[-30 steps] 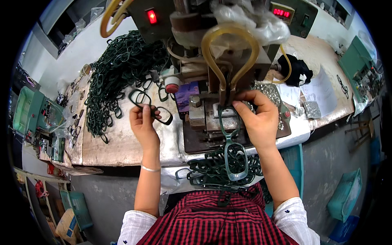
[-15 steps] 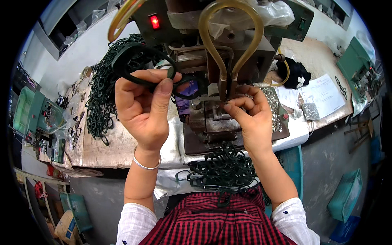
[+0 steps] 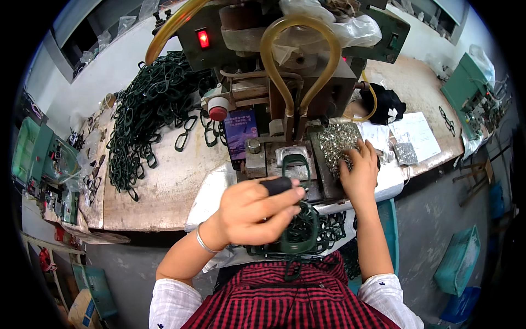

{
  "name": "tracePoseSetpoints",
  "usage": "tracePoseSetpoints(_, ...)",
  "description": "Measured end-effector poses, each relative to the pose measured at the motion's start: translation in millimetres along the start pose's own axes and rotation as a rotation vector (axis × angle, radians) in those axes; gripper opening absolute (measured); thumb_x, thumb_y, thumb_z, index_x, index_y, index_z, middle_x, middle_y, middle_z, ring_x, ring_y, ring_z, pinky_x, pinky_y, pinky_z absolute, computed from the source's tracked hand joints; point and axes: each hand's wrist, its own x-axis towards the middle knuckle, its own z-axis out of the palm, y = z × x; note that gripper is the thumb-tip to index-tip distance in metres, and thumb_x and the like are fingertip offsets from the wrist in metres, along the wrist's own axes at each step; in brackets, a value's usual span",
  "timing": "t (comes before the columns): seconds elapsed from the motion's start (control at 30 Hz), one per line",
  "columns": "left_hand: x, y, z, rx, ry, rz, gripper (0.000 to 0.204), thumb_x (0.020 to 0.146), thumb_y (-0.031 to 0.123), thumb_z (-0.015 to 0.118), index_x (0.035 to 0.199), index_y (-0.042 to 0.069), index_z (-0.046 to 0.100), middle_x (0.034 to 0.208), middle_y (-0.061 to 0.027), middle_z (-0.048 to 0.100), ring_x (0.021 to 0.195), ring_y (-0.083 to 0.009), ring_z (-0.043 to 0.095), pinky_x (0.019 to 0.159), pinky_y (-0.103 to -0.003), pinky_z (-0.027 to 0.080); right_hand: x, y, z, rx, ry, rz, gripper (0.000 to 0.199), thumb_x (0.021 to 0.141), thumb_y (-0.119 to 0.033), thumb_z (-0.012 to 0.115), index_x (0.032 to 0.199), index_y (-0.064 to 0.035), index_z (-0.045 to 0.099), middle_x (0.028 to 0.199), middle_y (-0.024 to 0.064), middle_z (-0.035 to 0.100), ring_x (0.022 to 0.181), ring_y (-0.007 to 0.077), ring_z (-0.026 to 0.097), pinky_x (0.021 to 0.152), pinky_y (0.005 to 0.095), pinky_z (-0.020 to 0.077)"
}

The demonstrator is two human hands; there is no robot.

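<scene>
My left hand (image 3: 255,211) is closed on a dark green eyeglass frame (image 3: 304,241), held upright over the front of the bench machine. One rim of it stands before the machine's metal block, the other hangs lower. A black cover (image 3: 276,186) sits on a finger of this hand. My right hand (image 3: 360,170) reaches into a tray (image 3: 327,187) of small shiny metal pieces (image 3: 337,142), its fingers apart and their tips down among them. Whether a piece is between those fingertips cannot be made out. More green frames (image 3: 329,230) lie in a pile at my lap.
A big heap of green frames (image 3: 148,109) covers the bench at left. Close by the machine are a phone (image 3: 241,134) and a red button (image 3: 218,113). Looped yellow tubing (image 3: 300,22) hangs in front of it. Papers (image 3: 424,137) and a black cloth (image 3: 386,103) lie at right.
My left hand has come down and toward me with the eyeglass frame, which is now turned upright. My right hand has left the machine's block and moved right to the tray of metal pieces.
</scene>
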Motion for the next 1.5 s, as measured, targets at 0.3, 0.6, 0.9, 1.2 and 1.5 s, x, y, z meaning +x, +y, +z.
tracePoseSetpoints(0.3, -5, -8, 17, 0.073, -0.045, 0.035, 0.021, 0.073, 0.006, 0.077, 0.087, 0.009, 0.063, 0.100, -0.0056, 0.074, 0.078, -0.0194, 0.071, 0.056, -0.027, 0.054, 5, 15, 15, 0.138, 0.025, 0.114, 0.010, 0.077, -0.011, 0.075, 0.087, -0.0076, 0.073, 0.099, 0.0094, 0.065, 0.098, 0.0315, 0.059, 0.083, 0.0430, 0.0479)
tracePoseSetpoints(0.6, -24, 4, 17, -0.072, -0.025, -0.166, 0.026, 0.071, -0.002, 0.074, 0.095, 0.004, 0.067, 0.112, -0.0121, 0.072, 0.095, -0.0315, 0.072, 0.085, -0.042, 0.058, 21, -14, 37, -0.037, -0.033, -0.176, 0.009, 0.074, -0.008, 0.070, 0.079, -0.0043, 0.063, 0.101, 0.0106, 0.062, 0.102, 0.0323, 0.058, 0.080, 0.0448, 0.0507)
tracePoseSetpoints(0.9, -115, -83, 22, 0.185, 0.108, -1.058, 0.096, 0.073, 0.007, 0.080, 0.151, 0.000, 0.025, 0.151, -0.0208, 0.034, 0.141, -0.0347, 0.031, 0.118, -0.041, 0.024, 4, -3, 17, 0.478, -0.051, 0.153, 0.012, 0.088, -0.004, 0.067, 0.099, 0.0023, 0.068, 0.089, 0.0084, 0.070, 0.086, 0.0155, 0.064, 0.082, 0.0295, 0.0500)
tracePoseSetpoints(1.2, -174, -206, -74, 0.667, -0.226, -0.744, 0.037, 0.076, -0.009, 0.058, 0.105, 0.009, 0.072, 0.120, -0.0117, 0.066, 0.106, -0.0326, 0.061, 0.094, -0.039, 0.050, -21, 27, -9, 0.744, -0.083, 0.392, 0.013, 0.088, -0.001, 0.069, 0.100, 0.0026, 0.067, 0.092, 0.0025, 0.067, 0.084, 0.0091, 0.061, 0.077, 0.0232, 0.0477)
tracePoseSetpoints(1.5, -205, -160, -72, 0.736, -0.549, -0.980, 0.028, 0.079, -0.001, 0.064, 0.101, 0.011, 0.075, 0.109, -0.0100, 0.068, 0.106, -0.0298, 0.062, 0.086, -0.039, 0.052, 40, -81, -31, 1.030, -0.229, 0.164, 0.020, 0.081, 0.000, 0.071, 0.100, 0.0013, 0.065, 0.093, 0.0052, 0.068, 0.089, 0.0121, 0.062, 0.084, 0.0256, 0.0472)
